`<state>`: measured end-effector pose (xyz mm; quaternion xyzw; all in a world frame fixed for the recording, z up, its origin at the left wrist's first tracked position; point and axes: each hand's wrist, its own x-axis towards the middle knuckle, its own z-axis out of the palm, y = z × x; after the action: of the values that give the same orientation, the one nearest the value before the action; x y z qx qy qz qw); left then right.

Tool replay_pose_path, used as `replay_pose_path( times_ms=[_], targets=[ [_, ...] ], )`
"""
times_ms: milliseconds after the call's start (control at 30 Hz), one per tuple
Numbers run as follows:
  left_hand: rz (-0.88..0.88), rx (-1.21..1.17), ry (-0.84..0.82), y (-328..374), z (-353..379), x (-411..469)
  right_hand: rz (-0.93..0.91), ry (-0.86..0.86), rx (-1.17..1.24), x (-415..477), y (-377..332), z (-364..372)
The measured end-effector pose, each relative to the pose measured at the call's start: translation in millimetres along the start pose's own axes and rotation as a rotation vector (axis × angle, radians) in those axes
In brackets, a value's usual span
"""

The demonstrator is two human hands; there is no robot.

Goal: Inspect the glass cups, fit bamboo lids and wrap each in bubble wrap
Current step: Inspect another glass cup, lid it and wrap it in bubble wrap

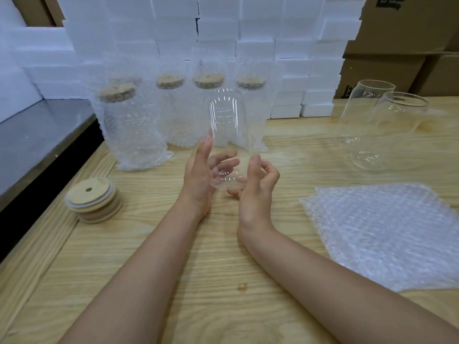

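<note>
I hold a clear glass cup (229,125) upside down above the wooden table (173,269), its open rim toward me. My left hand (201,177) grips its left side and my right hand (258,187) pinches the rim on the right. A stack of bamboo lids (93,199) lies at the left. Sheets of bubble wrap (387,232) lie flat at the right. Two bare glass cups (367,112) (395,130) stand at the far right. Several lidded cups wrapped in bubble wrap (131,130) stand behind the held cup.
White foam blocks (248,33) are stacked in a wall at the back. Cardboard boxes (409,45) rise at the back right. A grey metal surface (37,135) adjoins the table's left edge.
</note>
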<state>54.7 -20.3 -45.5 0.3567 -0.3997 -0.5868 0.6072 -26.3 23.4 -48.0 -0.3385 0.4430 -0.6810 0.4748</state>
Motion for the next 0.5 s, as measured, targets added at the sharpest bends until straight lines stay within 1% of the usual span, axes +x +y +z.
replay_pose_path(
  times_ms=[167,233,333,433,500],
  targets=[
    [0.119,0.079,0.037,0.2,3.2,-1.9,-0.106,-0.067,-0.161,-3.1,-1.1,0.5],
    [0.164,0.111,0.036,-1.6,5.0,-2.8,-0.141,-0.062,-0.166,-1.8,1.2,-1.5],
    [0.137,0.062,0.005,-1.3,6.7,-0.9,-0.147,-0.072,-0.129,0.4,3.3,-4.1],
    [0.087,0.022,0.009,1.2,5.3,0.4,-0.054,-0.099,-0.002,2.1,4.0,-3.9],
    [0.082,0.014,0.027,0.1,3.9,1.0,0.009,-0.072,0.097,5.1,3.9,-3.9]
  ],
)
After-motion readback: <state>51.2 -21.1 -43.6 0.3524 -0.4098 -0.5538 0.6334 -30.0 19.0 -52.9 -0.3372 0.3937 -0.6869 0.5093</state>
